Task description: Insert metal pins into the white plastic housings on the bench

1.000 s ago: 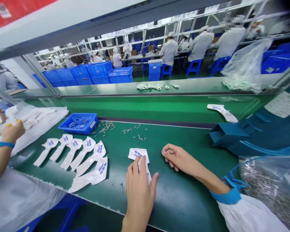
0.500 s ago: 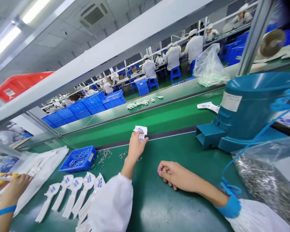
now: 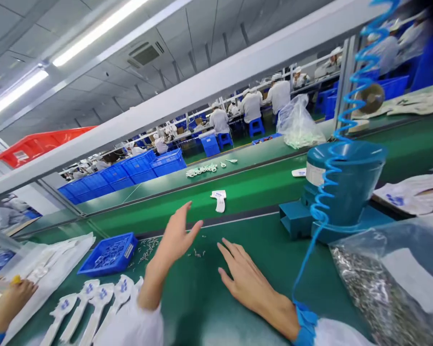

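1. Centrally, on the green belt [image 3: 260, 187]: one curved white part [image 3: 219, 201] with blue marking; lies flat, beyond the fingertips, well apart from the worktop's edge.
2. Left hand [image 3: 175, 235]: reaches forward over the worktop [image 3: 195, 298], thumb spread away from the fingers; opens wide, grips nothing visible; points towards the belt, just short of the white part.
3. Right hand [image 3: 245, 276]: hangs palm down above or rests on the worktop, cannot tell which; fingers loosely extended, thumb apart; holds nothing visible.
4. Small metal pieces [image 3: 148, 249]: lie loose beside the tray, with a smaller cluster between the two hands.
5. Blue tray [image 3: 122, 263]: stands left of the metal pieces; contains small blue parts [image 3: 110, 252].
6. Row of white parts [image 3: 99, 298]: lie side by side in front of the tray; partly covered by the left sleeve [image 3: 133, 322].
7. Teal machine [image 3: 350, 192]: stands at right, behind a coiled blue cord [image 3: 326, 178].
8. Clear bag [image 3: 375, 298]: lies at lower right, filled with small metallic pieces.
9. Co-worker's hand [image 3: 12, 300]: shows at the left edge, yellow on fingertips, near a plastic sheet [image 3: 63, 269].
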`<state>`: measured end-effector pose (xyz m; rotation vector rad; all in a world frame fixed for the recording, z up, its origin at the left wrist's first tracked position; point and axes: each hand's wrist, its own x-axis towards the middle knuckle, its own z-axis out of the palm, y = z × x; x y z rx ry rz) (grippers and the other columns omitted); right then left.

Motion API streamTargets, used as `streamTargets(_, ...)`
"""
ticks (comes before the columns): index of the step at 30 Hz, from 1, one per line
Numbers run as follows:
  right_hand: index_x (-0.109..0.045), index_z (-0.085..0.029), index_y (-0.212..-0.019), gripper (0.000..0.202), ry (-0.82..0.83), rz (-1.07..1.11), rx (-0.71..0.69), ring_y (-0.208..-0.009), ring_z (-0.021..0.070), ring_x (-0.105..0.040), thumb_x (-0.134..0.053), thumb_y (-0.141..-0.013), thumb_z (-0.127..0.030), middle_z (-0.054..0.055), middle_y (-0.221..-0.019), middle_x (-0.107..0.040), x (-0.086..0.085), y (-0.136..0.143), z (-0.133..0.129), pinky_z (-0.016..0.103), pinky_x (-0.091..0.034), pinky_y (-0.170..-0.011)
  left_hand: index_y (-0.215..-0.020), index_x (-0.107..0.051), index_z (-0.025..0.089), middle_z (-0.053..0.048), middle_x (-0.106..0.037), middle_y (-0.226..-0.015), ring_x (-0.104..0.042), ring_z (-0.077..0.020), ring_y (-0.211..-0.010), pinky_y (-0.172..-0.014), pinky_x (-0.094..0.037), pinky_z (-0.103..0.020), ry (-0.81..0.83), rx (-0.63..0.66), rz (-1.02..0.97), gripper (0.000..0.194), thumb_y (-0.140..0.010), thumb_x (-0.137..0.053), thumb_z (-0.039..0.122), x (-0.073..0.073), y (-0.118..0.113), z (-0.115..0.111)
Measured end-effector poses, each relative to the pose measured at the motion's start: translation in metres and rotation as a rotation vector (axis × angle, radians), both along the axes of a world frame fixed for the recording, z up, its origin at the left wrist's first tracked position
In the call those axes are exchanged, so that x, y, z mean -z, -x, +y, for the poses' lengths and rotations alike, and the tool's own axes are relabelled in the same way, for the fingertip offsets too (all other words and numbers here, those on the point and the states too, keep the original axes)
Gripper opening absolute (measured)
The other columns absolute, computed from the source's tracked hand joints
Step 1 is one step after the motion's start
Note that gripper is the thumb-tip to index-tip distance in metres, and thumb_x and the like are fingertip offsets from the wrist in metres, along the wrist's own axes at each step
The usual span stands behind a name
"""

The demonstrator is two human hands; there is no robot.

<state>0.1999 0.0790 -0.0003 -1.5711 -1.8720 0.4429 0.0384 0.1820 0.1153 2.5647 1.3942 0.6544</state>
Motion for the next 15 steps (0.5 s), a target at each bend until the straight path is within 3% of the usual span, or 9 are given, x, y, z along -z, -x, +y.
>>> streamTargets(1, -0.039, -0.013, -0.151, 0.062, -0.015, -0.053, -0.022, -0.143, 0.0342, -0.031, -0.049, -0.092, -0.030, 0.016, -0.159, -0.031, 0.001, 0.007, 0.003, 0.051, -0.033, -0.115, -0.147, -0.034, 0.024, -0.010, -0.049, -0.146, -0.044, -0.0271, -0.137, -0.114, -0.035, -0.048, -0.039, -0.039, 0.004, 0.059, -0.095, -0.053, 0.045, 0.000, 0.029, -0.024)
streamTargets(3, -0.038, -0.015, -0.153, 0.066, -0.034, -0.129, -0.081, -0.146, 0.0358, -0.026, -0.052, -0.092, -0.036, 0.013, -0.162, -0.024, 0.005, 0.020, 0.013, 0.054, -0.030, -0.116, -0.145, -0.038, 0.028, -0.008, -0.051, -0.145, -0.045, -0.0296, -0.136, -0.113, -0.036, -0.052, -0.106, -0.251, -0.003, 0.057, -0.094, -0.049, 0.052, 0.012, 0.090, -0.070)
streamTargets(6, -0.040, -0.017, -0.152, 0.064, -0.086, -0.200, -0.132, -0.147, 0.0375, -0.022, -0.047, -0.096, -0.046, 0.013, -0.161, -0.025, 0.014, 0.037, 0.034, 0.059, -0.026, -0.116, -0.147, -0.033, 0.016, -0.017, -0.052, -0.142, -0.048, -0.0349, -0.134, -0.110, -0.038, -0.057, -0.132, -0.583, -0.018, 0.069, -0.093, -0.043, 0.058, 0.061, 0.176, -0.118)
streamTargets(8, -0.041, -0.016, -0.151, 0.062, -0.129, -0.231, -0.136, -0.147, 0.0380, -0.023, -0.043, -0.098, -0.047, 0.014, -0.160, -0.027, 0.020, 0.047, 0.048, 0.060, -0.025, -0.115, -0.143, -0.040, 0.012, -0.019, -0.050, -0.144, -0.044, -0.0360, -0.137, -0.115, -0.033, -0.057, -0.148, -0.665, 0.033, 0.065, -0.094, -0.039, 0.055, 0.097, 0.218, -0.132)
streamTargets(11, -0.050, -0.015, -0.145, 0.051, -0.167, -0.295, -0.140, -0.143, 0.0374, -0.031, -0.041, -0.099, -0.036, 0.015, -0.155, -0.039, 0.026, 0.056, 0.061, 0.061, -0.026, -0.113, -0.136, -0.052, 0.020, -0.011, -0.053, -0.144, -0.042, -0.0339, -0.140, -0.116, -0.031, -0.058, -0.079, -0.633, 0.097, 0.054, -0.094, -0.038, 0.052, 0.135, 0.242, -0.138)
streamTargets(13, -0.058, -0.015, -0.136, 0.043, -0.175, -0.339, -0.158, -0.138, 0.0345, -0.040, -0.039, -0.098, -0.022, 0.015, -0.146, -0.051, 0.025, 0.055, 0.062, 0.057, -0.031, -0.111, -0.136, -0.053, 0.022, -0.010, -0.052, -0.146, -0.038, -0.0344, -0.143, -0.114, -0.032, -0.059, -0.028, -0.646, 0.101, 0.053, -0.094, -0.037, 0.051, 0.145, 0.233, -0.141)
streamTargets(15, -0.065, -0.015, -0.125, 0.041, -0.181, -0.370, -0.178, -0.128, 0.0315, -0.050, -0.037, -0.096, -0.013, 0.014, -0.136, -0.060, 0.022, 0.049, 0.059, 0.049, -0.041, -0.104, -0.139, -0.051, 0.021, -0.012, -0.050, -0.148, -0.031, -0.0369, -0.145, -0.114, -0.030, -0.062, -0.015, -0.689, 0.085, 0.054, -0.096, -0.037, 0.049, 0.149, 0.208, -0.144)
